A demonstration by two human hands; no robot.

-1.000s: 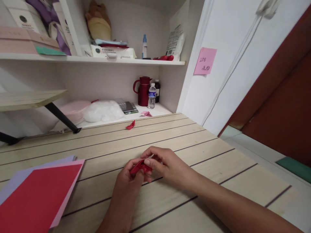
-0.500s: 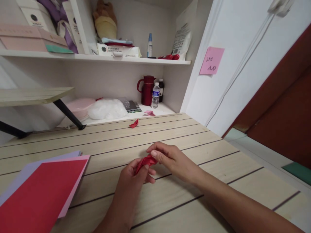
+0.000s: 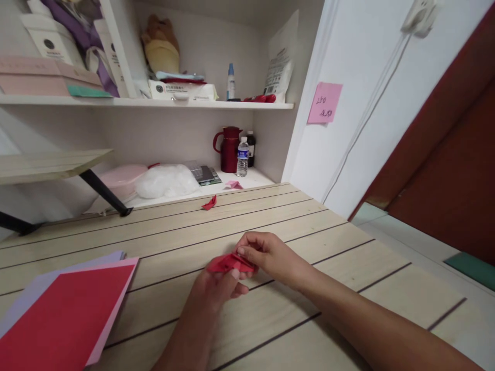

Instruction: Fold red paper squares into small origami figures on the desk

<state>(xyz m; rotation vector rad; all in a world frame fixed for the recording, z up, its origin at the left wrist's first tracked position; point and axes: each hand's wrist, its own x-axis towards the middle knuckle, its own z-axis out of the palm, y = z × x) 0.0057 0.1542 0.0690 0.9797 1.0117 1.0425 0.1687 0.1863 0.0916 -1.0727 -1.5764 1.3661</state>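
A small piece of folded red paper (image 3: 226,263) is held up between both hands, above the wooden table (image 3: 309,226). My left hand (image 3: 218,286) grips it from below, thumb on top and fingers beneath. On its upper right edge, my right hand (image 3: 265,255) pinches it between thumb and fingers. Part of the paper is covered by the fingers. Farther back on the table lies a red folded paper boat (image 3: 209,203). At the table's back edge sits a pink folded paper piece (image 3: 234,185).
A stack of red, pink and lilac paper sheets (image 3: 73,314) lies at left. Behind stand a dark red jug (image 3: 229,149) and a water bottle (image 3: 242,157). A small raised stand (image 3: 54,162) with black legs is at back left.
The red paper has been turned and now lies flatter and wider in the hands. My right hand has closed on its edge. The view has shifted slightly.
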